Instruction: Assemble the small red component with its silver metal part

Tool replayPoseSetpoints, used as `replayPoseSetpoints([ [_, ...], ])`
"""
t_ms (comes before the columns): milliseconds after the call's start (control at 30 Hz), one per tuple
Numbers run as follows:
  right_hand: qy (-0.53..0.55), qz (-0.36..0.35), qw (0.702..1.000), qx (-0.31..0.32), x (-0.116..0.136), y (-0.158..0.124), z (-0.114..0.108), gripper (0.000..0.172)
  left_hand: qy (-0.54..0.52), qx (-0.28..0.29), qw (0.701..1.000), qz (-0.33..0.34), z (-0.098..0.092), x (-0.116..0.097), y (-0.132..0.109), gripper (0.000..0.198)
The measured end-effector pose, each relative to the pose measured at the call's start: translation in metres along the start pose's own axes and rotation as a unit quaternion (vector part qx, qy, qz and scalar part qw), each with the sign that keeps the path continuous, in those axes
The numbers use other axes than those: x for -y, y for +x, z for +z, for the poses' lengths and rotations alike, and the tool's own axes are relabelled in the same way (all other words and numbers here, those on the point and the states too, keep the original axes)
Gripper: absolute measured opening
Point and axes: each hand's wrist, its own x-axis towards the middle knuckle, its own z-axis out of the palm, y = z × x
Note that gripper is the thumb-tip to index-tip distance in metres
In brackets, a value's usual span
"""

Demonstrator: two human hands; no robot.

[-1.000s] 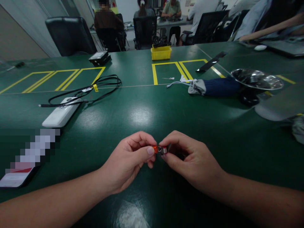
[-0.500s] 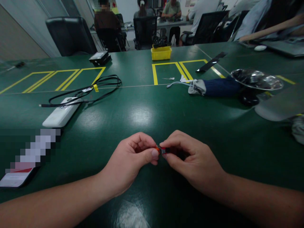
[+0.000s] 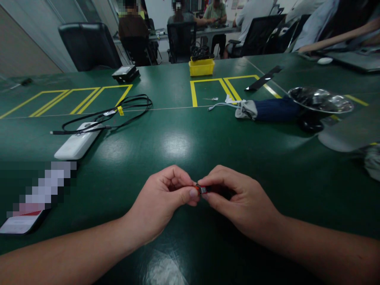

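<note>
My left hand (image 3: 164, 200) and my right hand (image 3: 239, 200) meet low in the middle of the view, just above the green table. Between their fingertips is a small red and black piece with a silvery-grey face (image 3: 203, 190). The thumb and forefinger of my left hand pinch its orange-red left end. At its right end, my right thumb and forefinger are closed on it. Fingers cover most of the piece, so its kind and whether it is one part or two cannot be made out.
On the green table (image 3: 136, 146), a white power bank (image 3: 75, 148) lies under a looped black cable (image 3: 130, 103), beside a phone (image 3: 20, 223). Farther off stand a yellow bin (image 3: 202, 68), a blue pouch (image 3: 276, 109) and a metal bowl (image 3: 322, 99). Clear plastic (image 3: 166, 271) lies nearest me.
My right fingertips have shifted slightly left, nearer my left hand, and less of the piece's red shows. In the background, a seated person's arm now reaches out to the right.
</note>
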Motion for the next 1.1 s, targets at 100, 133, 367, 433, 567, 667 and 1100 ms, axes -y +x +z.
replayPoseSetpoints([
  [100,0.001,0.007,1.000,0.013,0.000,0.001,0.000,0.018,0.012,0.008,1.000,-0.002,-0.001,0.000,0.000,0.017],
  [133,0.001,0.010,1.000,0.018,0.000,0.001,0.000,0.018,0.018,0.009,1.000,-0.002,-0.002,0.001,0.000,0.017],
  [367,0.036,0.038,0.997,0.055,0.000,-0.001,0.002,0.023,0.054,-0.001,0.998,0.011,-0.001,0.002,-0.001,0.017],
  [433,0.065,0.069,0.994,0.049,0.000,-0.001,0.001,0.020,0.058,-0.005,0.998,0.021,-0.001,0.002,-0.001,0.015],
  [567,0.211,0.148,0.966,0.024,-0.001,0.000,-0.001,0.017,0.092,-0.039,0.993,0.069,-0.001,0.001,-0.002,0.011],
  [667,0.393,0.220,0.892,0.048,0.002,0.001,0.002,0.015,0.152,-0.037,0.980,0.121,-0.003,0.001,-0.005,0.011],
  [1100,0.572,0.316,0.741,0.153,0.002,-0.001,0.000,0.030,0.149,0.009,0.977,0.155,-0.002,0.005,-0.009,0.030],
])
